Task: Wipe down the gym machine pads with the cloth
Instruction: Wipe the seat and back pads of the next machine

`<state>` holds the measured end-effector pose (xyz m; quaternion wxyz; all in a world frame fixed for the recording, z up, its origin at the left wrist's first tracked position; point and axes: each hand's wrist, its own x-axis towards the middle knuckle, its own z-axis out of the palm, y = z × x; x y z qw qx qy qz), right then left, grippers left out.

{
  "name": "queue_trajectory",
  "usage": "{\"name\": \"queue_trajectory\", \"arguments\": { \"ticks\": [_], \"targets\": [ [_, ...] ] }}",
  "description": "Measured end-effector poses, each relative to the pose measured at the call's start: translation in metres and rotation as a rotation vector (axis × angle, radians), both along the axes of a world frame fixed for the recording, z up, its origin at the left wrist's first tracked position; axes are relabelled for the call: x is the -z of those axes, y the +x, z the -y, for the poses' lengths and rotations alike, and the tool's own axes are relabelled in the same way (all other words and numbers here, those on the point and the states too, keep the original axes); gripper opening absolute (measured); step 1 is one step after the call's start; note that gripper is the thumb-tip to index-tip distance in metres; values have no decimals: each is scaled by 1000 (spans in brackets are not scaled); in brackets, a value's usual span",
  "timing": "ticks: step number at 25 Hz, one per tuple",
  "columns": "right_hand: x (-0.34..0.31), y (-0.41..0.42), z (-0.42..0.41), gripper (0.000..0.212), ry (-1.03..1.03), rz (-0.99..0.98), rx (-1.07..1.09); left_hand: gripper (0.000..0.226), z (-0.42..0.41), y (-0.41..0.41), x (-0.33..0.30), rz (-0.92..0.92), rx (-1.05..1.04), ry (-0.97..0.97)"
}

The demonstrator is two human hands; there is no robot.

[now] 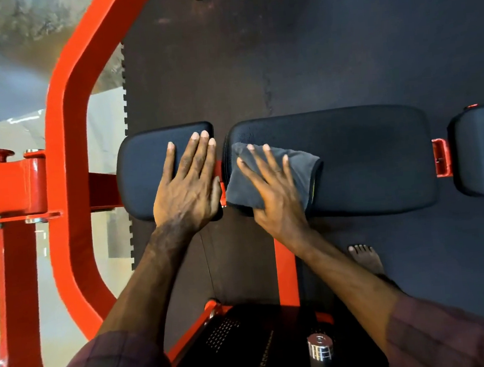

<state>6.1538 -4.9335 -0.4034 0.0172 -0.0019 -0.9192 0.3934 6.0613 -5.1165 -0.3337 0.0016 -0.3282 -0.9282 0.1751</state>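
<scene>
The cloth, soft, light and folded, lies on the middle pad's 9 o'clock end under the right hand, fingers spread flat. It likely bunches; press through the palm. The left hand rests flat on the small pad.

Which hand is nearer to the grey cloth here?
Right. The right hand lies flat on the grey cloth, fingers spread, pressing it onto the middle pad. The left hand rests flat on the smaller pad beside it, not touching the cloth.
</scene>
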Motion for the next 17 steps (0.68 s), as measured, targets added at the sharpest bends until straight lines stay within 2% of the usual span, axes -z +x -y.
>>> {"name": "queue_trajectory", "arguments": {
  "ticks": [3, 4, 6, 8, 9, 13, 15, 17],
  "targets": [
    [23, 33, -30, 113, 140, -106, -320, 70, 0, 1, -3, 9, 8, -13],
    [32, 40, -47, 116, 162, -100, -337, 71, 0, 1, -3, 11, 9, -24],
    [37, 31, -53, 115, 109, -55, -183, 71, -1, 1, -4, 15, 2, -34],
    [16, 3, -23, 106, 27, 13, 39, 71, -1, 2, -3, 16, 7, -35],
    [5, -7, -9, 103, -1, 10, 58, 71, 0, 1, -2, 15, 8, -35],
    [20, 27, -27, 112, 106, -122, -306, 72, 0, 1, -3, 30, 8, -34],
    [34, 32, -48, 117, 80, -84, -191, 72, 0, 0, -2, 27, 0, -39],
    [28, 4, -33, 109, 19, -2, 67, 72, 0, 0, -1, 26, 1, -25]
  ]
}}
